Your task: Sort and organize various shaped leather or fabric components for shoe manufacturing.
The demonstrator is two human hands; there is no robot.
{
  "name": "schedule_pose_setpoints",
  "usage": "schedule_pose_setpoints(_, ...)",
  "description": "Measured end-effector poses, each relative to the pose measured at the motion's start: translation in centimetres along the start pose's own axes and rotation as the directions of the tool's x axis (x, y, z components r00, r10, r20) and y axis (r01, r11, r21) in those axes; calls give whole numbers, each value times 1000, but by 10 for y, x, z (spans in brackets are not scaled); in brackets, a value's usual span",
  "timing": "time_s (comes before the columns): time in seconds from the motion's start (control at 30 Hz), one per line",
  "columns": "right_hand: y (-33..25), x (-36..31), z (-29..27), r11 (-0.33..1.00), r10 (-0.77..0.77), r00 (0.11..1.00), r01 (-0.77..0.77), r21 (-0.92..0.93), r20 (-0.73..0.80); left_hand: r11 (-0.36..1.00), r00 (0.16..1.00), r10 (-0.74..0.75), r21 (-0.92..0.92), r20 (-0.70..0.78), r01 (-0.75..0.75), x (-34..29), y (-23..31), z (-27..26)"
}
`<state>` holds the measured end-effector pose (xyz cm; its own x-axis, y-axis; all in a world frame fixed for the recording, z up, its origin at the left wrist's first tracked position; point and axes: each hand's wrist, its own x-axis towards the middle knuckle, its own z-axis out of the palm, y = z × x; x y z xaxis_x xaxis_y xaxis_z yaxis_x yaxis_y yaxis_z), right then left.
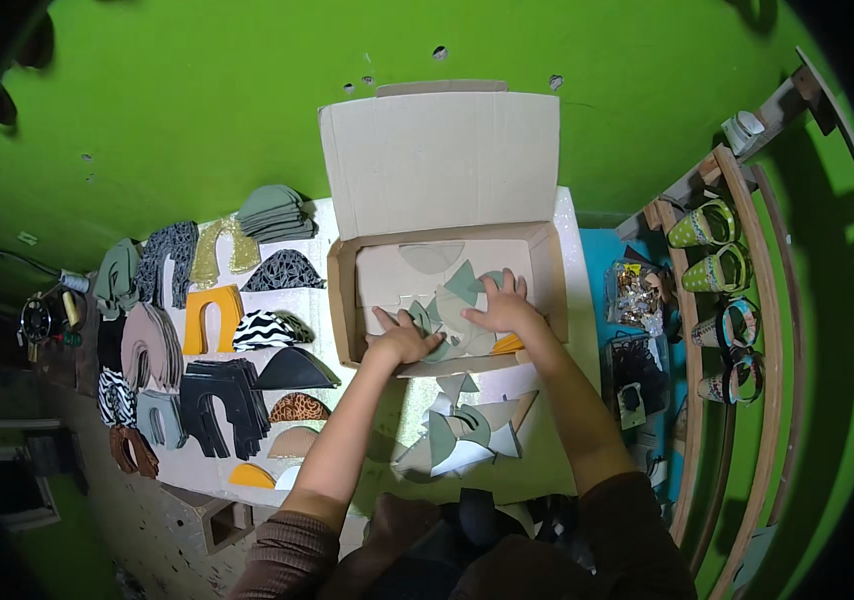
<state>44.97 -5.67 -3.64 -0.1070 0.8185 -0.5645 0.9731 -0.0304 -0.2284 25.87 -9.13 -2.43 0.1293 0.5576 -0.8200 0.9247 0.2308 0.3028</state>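
Observation:
An open cardboard box (553,268) stands on the table with its lid (442,160) raised against the green wall. Inside it lie loose grey-green cut pieces (459,283) and, at the near right corner, some orange pieces (509,343). My left hand (407,340) is in the box at the near left, fingers spread over the green pieces. Further right, my right hand (505,304) rests with fingers apart on the pieces; part of what lies under both palms is hidden. Just in front of the box is a mixed pile of green, white and tan pieces (467,435).
Left of the box, the table holds stacked cut shapes: orange arches (210,318), black arches (215,405) and zebra-patterned pieces (269,330). At the right, a blue surface (602,250) carries plastic containers (637,293). Beyond it, sandals (709,272) hang on a wooden rack (765,300).

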Motion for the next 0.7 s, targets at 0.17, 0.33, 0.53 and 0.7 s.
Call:
schedule_pose_setpoints(0.17,-22,-24,16,988,90,992,-99,117,86,999,999,21,26,-28,-20,-8,7,1)
schedule_pose_setpoints(0.33,-40,-16,33,850,-142,976,35,525,164,973,973,230,-26,-2,-230,-6,8,2)
schedule_pose_setpoints(0.53,-53,-21,23,511,-272,862,-248,823,428,962,971,230,-133,-61,-237,-18,3,-8)
schedule_pose_setpoints(0.7,-63,-38,8,241,-304,928,-146,960,217,778,846,327,-389,-420,-494,-26,0,-2)
